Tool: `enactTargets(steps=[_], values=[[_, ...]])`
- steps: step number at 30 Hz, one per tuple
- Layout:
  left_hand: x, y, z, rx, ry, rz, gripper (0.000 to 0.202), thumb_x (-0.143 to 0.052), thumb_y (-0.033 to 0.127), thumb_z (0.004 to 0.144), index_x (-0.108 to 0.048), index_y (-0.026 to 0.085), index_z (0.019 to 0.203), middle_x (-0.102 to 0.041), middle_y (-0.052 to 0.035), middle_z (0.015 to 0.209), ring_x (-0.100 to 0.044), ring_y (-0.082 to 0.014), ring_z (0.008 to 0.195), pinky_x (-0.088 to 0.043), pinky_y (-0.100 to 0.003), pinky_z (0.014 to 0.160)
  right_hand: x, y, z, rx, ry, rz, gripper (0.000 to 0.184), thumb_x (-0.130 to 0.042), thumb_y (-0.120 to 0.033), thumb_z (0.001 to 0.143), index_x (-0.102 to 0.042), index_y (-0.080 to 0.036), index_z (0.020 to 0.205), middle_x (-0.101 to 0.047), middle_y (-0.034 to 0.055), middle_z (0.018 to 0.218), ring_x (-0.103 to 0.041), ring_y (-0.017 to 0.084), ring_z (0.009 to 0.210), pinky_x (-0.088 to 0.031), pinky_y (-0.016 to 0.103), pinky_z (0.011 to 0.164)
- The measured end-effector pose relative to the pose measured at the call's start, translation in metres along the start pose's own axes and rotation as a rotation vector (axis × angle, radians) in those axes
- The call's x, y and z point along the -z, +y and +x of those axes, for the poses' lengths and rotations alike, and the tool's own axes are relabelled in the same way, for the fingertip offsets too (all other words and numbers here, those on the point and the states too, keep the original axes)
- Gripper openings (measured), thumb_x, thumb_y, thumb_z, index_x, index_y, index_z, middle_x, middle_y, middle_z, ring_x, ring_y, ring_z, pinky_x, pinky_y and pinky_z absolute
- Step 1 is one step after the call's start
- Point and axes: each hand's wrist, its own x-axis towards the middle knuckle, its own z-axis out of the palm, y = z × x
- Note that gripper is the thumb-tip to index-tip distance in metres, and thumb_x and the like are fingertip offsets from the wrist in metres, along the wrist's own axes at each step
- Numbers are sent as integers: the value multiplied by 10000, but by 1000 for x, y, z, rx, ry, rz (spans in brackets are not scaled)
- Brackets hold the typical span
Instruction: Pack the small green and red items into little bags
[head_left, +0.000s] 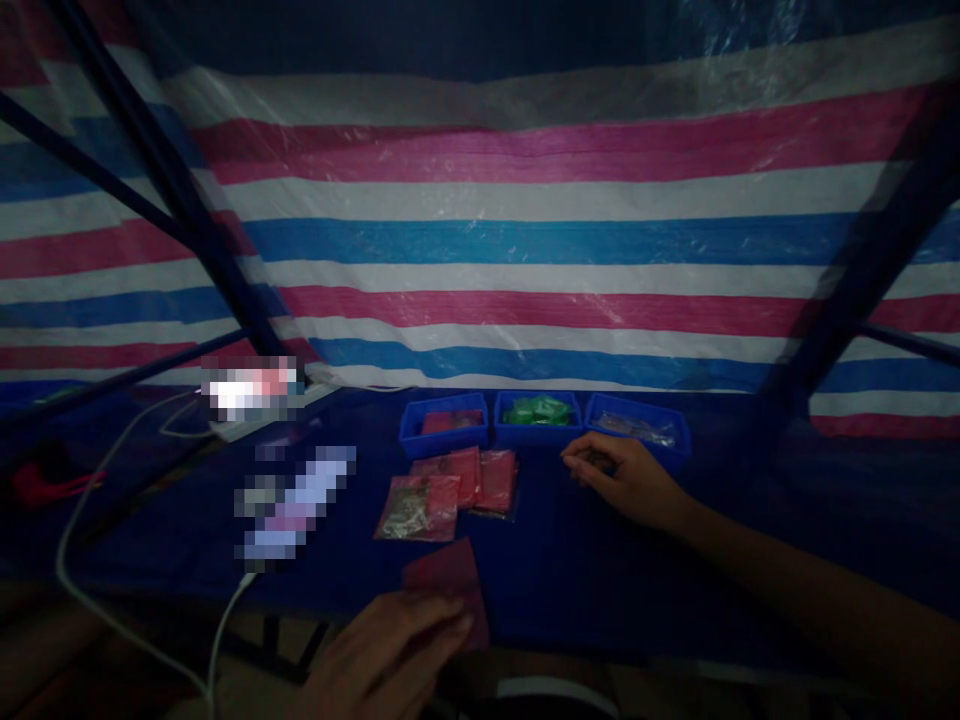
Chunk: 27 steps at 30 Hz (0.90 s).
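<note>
My left hand (pixel 394 640) is at the table's front edge, its fingers closed on a pink plastic bag (pixel 450 575). The bag looks flat, and its lower part is hidden by the fingers. Further right, my right hand (pixel 630 478) hovers just in front of the right blue bin (pixel 682 447), thumb and fingers curled together. Whatever is between those fingertips is too dark and small to name. Several filled pink bags (pixel 442 490) lie overlapping between the hands; the nearest shows greyish contents through clear plastic.
The left blue bin (pixel 405 440) holds pink bags, the middle blue bin (pixel 536 434) green packets (pixel 538 410), and the right one clear packets (pixel 637 428). Left on the blue table (pixel 570 580) are a pixelated bright device (pixel 300 505), a white cable (pixel 215 640) and a power strip (pixel 232 428).
</note>
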Motion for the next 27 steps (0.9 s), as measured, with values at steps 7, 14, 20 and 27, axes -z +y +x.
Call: enactTargets(steps=[7, 14, 20, 27], values=[[21, 16, 103, 309, 242, -390, 297, -593, 289, 965, -752, 406, 1187, -757, -17, 1153, -733, -248, 1028, -638, -409, 887, 2, -7, -2, 9, -47, 217, 348, -722, -432, 904, -673, -246, 1195, -739, 87, 1119, -715, 233, 995, -589, 368, 834], [-11, 3, 213, 204, 106, -746, 236, -671, 343, 940, -759, 248, 1137, -783, -55, 1120, -744, -234, 1015, -595, -371, 939, 0, -2, -1, -39, -24, 509, 404, -818, -423, 823, -675, -273, 1170, -737, 64, 1191, -711, 243, 1104, -571, 413, 999], [-51, -24, 234, 277, 161, -1038, 317, -692, 334, 928, -652, 181, 1203, -771, -103, 1076, -750, -214, 953, -599, -345, 862, 5, 11, 9, -112, 194, 405, 297, -795, -486, 825, -714, -228, 948, -769, 47, 914, -737, 208, 837, -613, 358, 801], [-58, -22, 222, 209, 140, -863, 499, -779, 338, 858, -633, 250, 1327, -739, -84, 1236, -703, -239, 1141, -538, -391, 1032, 4, 9, 6, -58, 286, 342, 391, -823, -460, 808, -680, -231, 1092, -785, 85, 986, -761, 250, 896, -622, 397, 828]])
